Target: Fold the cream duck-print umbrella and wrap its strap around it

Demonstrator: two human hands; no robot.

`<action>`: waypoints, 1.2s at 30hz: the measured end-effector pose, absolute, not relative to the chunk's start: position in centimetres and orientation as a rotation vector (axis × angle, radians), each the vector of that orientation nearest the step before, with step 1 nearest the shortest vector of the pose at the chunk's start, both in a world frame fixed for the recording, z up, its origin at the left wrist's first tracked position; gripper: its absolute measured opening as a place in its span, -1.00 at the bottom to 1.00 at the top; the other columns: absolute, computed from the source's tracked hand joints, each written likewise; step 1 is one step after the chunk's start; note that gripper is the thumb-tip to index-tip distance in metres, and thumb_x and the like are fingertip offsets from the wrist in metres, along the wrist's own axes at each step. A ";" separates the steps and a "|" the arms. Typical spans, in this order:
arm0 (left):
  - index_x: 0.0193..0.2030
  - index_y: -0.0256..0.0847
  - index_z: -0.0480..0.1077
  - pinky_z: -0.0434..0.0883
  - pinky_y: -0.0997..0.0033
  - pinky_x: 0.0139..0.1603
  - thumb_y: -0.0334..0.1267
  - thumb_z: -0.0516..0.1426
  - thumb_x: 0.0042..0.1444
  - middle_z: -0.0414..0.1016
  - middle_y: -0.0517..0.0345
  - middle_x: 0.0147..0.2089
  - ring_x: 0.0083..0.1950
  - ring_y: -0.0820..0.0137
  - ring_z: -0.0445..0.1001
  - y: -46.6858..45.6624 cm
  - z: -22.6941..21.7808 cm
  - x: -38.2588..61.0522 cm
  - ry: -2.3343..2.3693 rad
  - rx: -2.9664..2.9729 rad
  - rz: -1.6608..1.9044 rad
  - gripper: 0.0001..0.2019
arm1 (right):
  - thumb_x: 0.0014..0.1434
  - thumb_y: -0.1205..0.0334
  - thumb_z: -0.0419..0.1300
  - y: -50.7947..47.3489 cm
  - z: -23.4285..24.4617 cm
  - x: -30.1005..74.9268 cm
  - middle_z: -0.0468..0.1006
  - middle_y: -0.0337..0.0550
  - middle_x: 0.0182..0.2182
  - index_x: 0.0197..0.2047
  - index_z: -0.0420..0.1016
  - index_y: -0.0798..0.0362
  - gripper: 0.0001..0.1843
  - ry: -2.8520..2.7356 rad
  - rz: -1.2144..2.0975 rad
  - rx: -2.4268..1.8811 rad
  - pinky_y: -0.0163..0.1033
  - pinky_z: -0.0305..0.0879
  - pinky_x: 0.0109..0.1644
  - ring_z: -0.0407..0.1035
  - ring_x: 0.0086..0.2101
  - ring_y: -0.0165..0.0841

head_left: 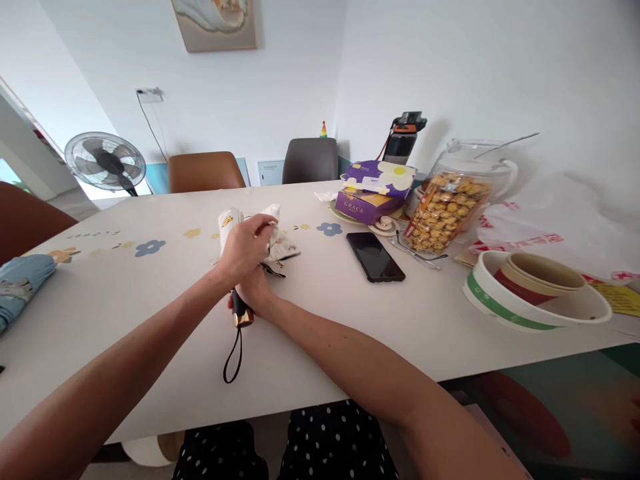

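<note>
A folded white umbrella (pixel 280 243) with a black and gold handle (pixel 242 313) and a black wrist loop lies over the white table (pixel 150 313). My left hand (pixel 245 250) is closed over the umbrella's canopy, pinching its fabric near the top. My right hand (pixel 257 290) sits under the left one, wrapped round the shaft just above the handle. The loop hangs toward the table's near edge.
A black phone (pixel 375 256) lies right of my hands. Beyond it are a purple box (pixel 373 193), a jar of snacks (pixel 443 210), a glass jar, nested paper bowls (pixel 535 290) and a plastic bag. A blue folded umbrella (pixel 20 283) lies at the far left. Chairs and a fan stand behind.
</note>
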State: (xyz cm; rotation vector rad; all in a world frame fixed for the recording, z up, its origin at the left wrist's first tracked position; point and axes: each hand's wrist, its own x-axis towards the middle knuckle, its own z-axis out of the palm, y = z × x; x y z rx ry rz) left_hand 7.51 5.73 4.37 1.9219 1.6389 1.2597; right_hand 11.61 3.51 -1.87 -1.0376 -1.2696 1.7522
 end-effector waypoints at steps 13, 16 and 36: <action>-0.32 -0.30 0.49 0.42 0.52 -0.61 -0.39 0.06 -0.11 0.45 0.14 -0.34 -0.42 0.49 0.37 2.9 4.4 -0.9 1.680 1.373 1.946 -0.78 | -0.06 0.13 0.26 4.3 -2.4 11.4 0.33 -0.28 -0.61 -0.41 0.27 0.11 -0.72 -1.097 1.866 -0.992 -0.32 0.21 -0.80 0.29 -0.74 -0.41; -0.31 -0.31 0.47 0.41 0.53 -0.62 -0.33 0.14 -0.14 0.43 0.14 -0.38 -0.42 0.48 0.37 2.4 2.9 -2.1 1.703 1.189 1.908 -0.79 | -0.09 0.06 0.30 4.4 -2.5 11.6 0.33 -0.25 -0.61 -0.43 0.27 0.13 -0.65 -1.088 1.916 -0.988 -0.32 0.24 -0.78 0.29 -0.72 -0.42; -0.13 -0.18 0.37 0.45 0.38 -0.38 -0.25 0.18 -0.14 0.39 0.23 -0.43 -0.40 0.42 0.42 2.0 0.7 -5.3 1.781 1.206 1.589 -0.65 | 0.06 -0.04 0.18 5.3 -2.4 11.8 0.34 -0.25 -0.59 -0.42 0.24 0.10 -0.64 -1.040 1.847 -1.047 -0.29 0.21 -0.79 0.26 -0.74 -0.42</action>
